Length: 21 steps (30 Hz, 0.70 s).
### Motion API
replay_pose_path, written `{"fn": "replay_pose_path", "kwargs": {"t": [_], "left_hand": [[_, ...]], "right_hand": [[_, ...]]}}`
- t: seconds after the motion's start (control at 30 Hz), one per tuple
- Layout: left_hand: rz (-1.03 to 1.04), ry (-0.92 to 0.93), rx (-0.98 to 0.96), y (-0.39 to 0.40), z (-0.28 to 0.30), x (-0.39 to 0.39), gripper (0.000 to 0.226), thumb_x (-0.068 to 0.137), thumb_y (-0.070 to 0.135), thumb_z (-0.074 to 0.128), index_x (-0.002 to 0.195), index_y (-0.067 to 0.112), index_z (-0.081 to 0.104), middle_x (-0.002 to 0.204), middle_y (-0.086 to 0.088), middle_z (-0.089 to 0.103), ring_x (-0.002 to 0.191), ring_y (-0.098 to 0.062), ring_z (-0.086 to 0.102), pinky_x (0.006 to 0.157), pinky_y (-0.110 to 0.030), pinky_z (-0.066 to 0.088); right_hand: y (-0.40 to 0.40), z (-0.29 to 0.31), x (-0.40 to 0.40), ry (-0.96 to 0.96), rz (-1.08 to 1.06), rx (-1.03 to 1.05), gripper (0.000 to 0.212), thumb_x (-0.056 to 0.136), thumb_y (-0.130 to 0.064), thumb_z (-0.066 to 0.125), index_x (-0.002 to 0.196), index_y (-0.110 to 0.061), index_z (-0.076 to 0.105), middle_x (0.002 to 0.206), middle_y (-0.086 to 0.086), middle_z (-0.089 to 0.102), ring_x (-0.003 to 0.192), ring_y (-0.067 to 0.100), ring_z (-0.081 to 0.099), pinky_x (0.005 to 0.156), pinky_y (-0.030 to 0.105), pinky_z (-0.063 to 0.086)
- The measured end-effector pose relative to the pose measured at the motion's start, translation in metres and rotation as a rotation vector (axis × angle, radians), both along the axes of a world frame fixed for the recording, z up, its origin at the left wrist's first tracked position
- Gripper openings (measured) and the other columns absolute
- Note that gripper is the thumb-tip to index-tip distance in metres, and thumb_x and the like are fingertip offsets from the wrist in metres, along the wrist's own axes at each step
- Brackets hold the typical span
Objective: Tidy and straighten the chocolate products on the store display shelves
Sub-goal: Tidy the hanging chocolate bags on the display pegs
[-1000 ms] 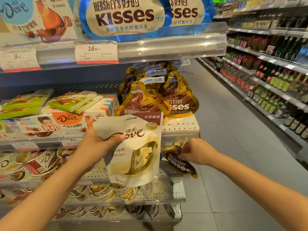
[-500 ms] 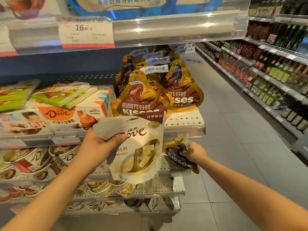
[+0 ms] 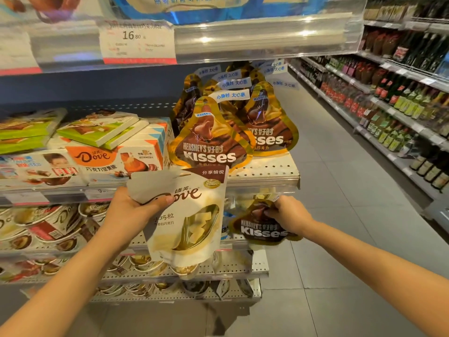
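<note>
Before the shelves, left hand [image 3: 132,210] grips cream Dove pouch [image 3: 187,220].

On my feed, the left hand [image 3: 132,210] and the right hand [image 3: 290,215] are both bare, with no gloves, rings or watch at either wrist. Both forearms run uncovered to the bottom edge of view, so I see no sleeve.

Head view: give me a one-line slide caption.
Left hand holds a white Dove chocolate pouch; right hand pinches a dark gold-edged Hershey's Kisses bag before chocolate shelves.
</note>
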<state>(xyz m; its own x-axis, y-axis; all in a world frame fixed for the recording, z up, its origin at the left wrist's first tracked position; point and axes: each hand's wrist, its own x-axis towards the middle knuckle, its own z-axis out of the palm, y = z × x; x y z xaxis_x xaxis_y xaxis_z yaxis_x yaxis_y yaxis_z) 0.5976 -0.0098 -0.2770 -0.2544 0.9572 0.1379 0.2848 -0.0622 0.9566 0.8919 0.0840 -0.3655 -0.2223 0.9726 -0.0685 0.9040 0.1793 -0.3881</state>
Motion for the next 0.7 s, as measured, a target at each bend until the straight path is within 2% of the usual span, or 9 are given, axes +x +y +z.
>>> {"fn": "replay_pose_path", "kwargs": {"t": [0.1,0.17,0.27,0.33,0.4,0.47,0.57,0.63,0.7], "left_hand": [[0.011,-0.005,-0.007,-0.004,-0.002,-0.002,0.029,0.072,0.001,0.074,0.087,0.025,0.068,0.084,0.010,0.074,0.078,-0.009,0.069,0.073,-0.032,0.054],[0.008,-0.005,-0.009,-0.006,-0.003,-0.003,0.029,0.073,0.002,0.074,0.088,0.026,0.067,0.085,0.010,0.073,0.079,-0.008,0.069,0.073,-0.031,0.053],[0.032,-0.018,-0.021,-0.003,-0.002,-0.002,0.027,0.072,0.005,0.076,0.087,0.026,0.068,0.082,0.013,0.073,0.080,-0.008,0.069,0.074,-0.031,0.053],[0.036,-0.022,-0.019,-0.001,0.002,0.000,0.026,0.073,0.004,0.075,0.085,0.026,0.068,0.079,0.015,0.073,0.077,-0.006,0.069,0.073,-0.030,0.052],[0.015,-0.011,-0.001,0.002,0.007,0.003,0.026,0.075,0.003,0.074,0.086,0.025,0.068,0.084,0.011,0.073,0.075,-0.010,0.068,0.072,-0.032,0.051],[0.002,-0.007,0.016,0.005,0.013,0.006,0.027,0.076,0.003,0.073,0.087,0.026,0.068,0.086,0.012,0.072,0.077,-0.012,0.067,0.071,-0.031,0.050],[0.007,-0.001,0.023,0.009,0.019,0.007,0.027,0.075,0.004,0.073,0.087,0.027,0.066,0.078,0.014,0.073,0.072,-0.008,0.067,0.064,-0.028,0.050],[-0.004,-0.005,0.012,0.011,0.020,0.007,0.024,0.076,0.007,0.073,0.092,0.024,0.067,0.085,0.002,0.073,0.070,-0.017,0.066,0.060,-0.028,0.049],[0.001,-0.019,0.005,0.013,0.019,0.007,0.025,0.076,0.007,0.073,0.095,0.021,0.067,0.093,-0.007,0.071,0.074,-0.024,0.065,0.060,-0.028,0.049]], "right_hand": [[-0.011,0.023,0.007,0.037,0.077,-0.059,0.027,0.091,-0.029,0.056,0.102,-0.006,0.066,0.103,0.007,0.067,0.090,0.024,0.063,0.082,0.037,0.052],[-0.017,0.039,0.010,0.123,0.092,-0.067,0.027,0.090,-0.027,0.057,0.103,-0.005,0.067,0.105,0.001,0.067,0.091,0.020,0.062,0.084,0.033,0.052],[-0.023,0.069,0.012,0.269,0.091,-0.022,0.025,0.091,-0.023,0.056,0.107,-0.006,0.067,0.113,0.004,0.065,0.101,0.019,0.061,0.088,0.030,0.049],[-0.024,0.090,0.015,0.310,0.078,0.038,0.024,0.093,-0.025,0.051,0.101,-0.007,0.065,0.107,0.005,0.065,0.099,0.019,0.059,0.086,0.030,0.046],[-0.021,0.110,0.016,0.310,0.036,0.104,0.022,0.095,-0.028,0.048,0.094,-0.009,0.058,0.099,0.005,0.060,0.095,0.020,0.056,0.079,0.027,0.041],[-0.015,0.129,0.018,0.328,-0.010,0.186,0.023,0.096,-0.027,0.047,0.099,-0.006,0.057,0.098,0.006,0.059,0.095,0.023,0.055,0.076,0.024,0.036],[0.000,0.153,0.018,0.403,-0.020,0.260,0.024,0.096,-0.023,0.048,0.101,-0.003,0.061,0.105,0.013,0.065,0.099,0.027,0.059,0.080,0.029,0.042],[0.016,0.161,0.019,0.434,-0.040,0.275,0.020,0.096,-0.023,0.048,0.096,-0.007,0.060,0.106,0.015,0.065,0.102,0.030,0.059,0.088,0.039,0.046],[0.032,0.162,0.019,0.465,-0.069,0.222,0.015,0.095,-0.025,0.049,0.095,-0.013,0.057,0.106,0.010,0.063,0.102,0.026,0.058,0.090,0.040,0.047]]}}
